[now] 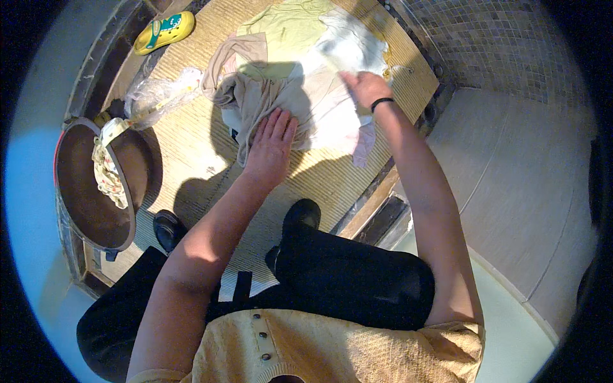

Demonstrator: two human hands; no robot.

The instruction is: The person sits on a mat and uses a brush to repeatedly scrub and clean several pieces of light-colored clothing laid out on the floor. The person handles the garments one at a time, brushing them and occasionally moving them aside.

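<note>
Several garments lie spread and overlapping on a ribbed floor mat in front of me. My left hand rests, fingers stretched, on a crumpled beige-grey garment. Bent over the right edge of the pale cloth, my right hand has its fingers closed at the fabric; how much it grips is partly hidden. A yellow-green garment lies at the far side, beside a white one. A piece of pink cloth sticks out below my right hand.
At the left stands a brown basin with a patterned cloth over its rim. Clear plastic wrapping lies beside it on the mat. Farther off is a yellow clog with a green strap. A tiled wall rises at the right.
</note>
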